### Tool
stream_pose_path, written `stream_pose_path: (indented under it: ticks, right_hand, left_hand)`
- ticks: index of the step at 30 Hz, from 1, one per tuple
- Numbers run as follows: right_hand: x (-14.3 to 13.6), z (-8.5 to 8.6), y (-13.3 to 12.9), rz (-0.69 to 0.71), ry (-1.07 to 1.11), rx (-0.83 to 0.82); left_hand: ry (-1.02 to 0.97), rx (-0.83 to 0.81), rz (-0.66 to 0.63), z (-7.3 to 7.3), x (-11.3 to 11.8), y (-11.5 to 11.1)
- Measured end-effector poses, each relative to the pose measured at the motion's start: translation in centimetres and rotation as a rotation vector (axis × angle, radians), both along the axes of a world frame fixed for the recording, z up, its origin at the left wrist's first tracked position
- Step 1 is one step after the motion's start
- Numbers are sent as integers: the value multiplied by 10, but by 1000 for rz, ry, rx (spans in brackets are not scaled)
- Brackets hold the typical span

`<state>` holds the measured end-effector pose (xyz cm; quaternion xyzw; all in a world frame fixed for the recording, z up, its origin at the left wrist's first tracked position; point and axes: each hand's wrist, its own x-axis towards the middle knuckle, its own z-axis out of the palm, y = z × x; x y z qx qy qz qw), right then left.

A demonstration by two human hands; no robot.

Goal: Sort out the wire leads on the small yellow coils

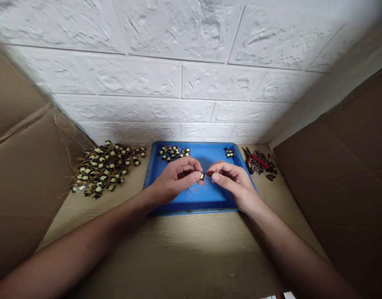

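Observation:
Over the blue tray [193,205], my left hand [181,176] pinches a small black-and-yellow component [202,176] between thumb and fingertips. Its yellow part and a row of dark pins point toward the right. My right hand [229,178] is closed close beside it, with thumb and index finger pressed on a small dark piece [210,174] too small to make out. Thin copper-coloured wires hang near the fingers. More components [173,153] lie at the tray's back left, and a few [229,153] at its back right.
A large pile of the same components [103,166] lies on the table [184,249] left of the tray. Right of it are red-handled pliers [259,160] and a heap of small dark pieces [271,177]. Cardboard panels [340,166] stand at both sides, a white brick-patterned wall [153,79] behind.

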<state>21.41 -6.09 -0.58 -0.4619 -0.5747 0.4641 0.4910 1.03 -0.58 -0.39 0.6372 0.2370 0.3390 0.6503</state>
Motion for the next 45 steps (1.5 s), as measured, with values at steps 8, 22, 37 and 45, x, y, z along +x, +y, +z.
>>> stream_pose_path:
  ticks: [8, 22, 37, 45]
  right_hand:
    - [-7, 2, -1, -109, -215, 97]
    - [-16, 8, -12, -185, -396, 361]
    - [-13, 9, -9, -156, -247, 189]
    - [-8, 2, -3, -33, 87, -114]
  left_hand:
    - [155, 69, 29, 2, 2, -6]
    - [151, 76, 123, -5, 4, -5]
    - [145, 156, 149, -7, 2, -5]
    - [146, 165, 150, -5, 2, -7]
